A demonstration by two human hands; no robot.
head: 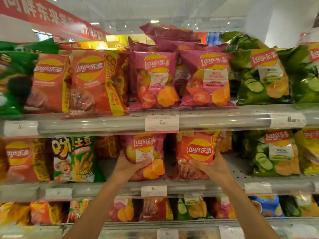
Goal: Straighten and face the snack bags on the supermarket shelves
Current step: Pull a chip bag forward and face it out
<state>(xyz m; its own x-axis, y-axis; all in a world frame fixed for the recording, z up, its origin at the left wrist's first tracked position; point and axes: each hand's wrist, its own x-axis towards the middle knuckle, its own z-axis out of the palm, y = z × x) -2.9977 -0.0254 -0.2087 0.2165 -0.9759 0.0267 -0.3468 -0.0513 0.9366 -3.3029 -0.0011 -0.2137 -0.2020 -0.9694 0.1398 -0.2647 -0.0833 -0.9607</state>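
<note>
The left hand [128, 165] gripped a pink Lay's bag [145, 156]; the right hand [209, 165] gripped an orange Lay's bag [196, 155] just beside it; both bags stood upright on the middle shelf [189, 187], 1 per hand.

Light: bright, from ceiling lamps [154, 21] at 12 o'clock.
Glare: on shelf rail [224, 120].
Blur: edges, strongest toward 9 o'clock.
Distortion: wide-angle bowing.

Two bags [145, 156] [196, 156] side by side on middle shelf [189, 188].

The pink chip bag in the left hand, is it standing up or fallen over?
Standing up. The pink bag has its logo upright and facing out, with the left hand holding its lower part.
</note>
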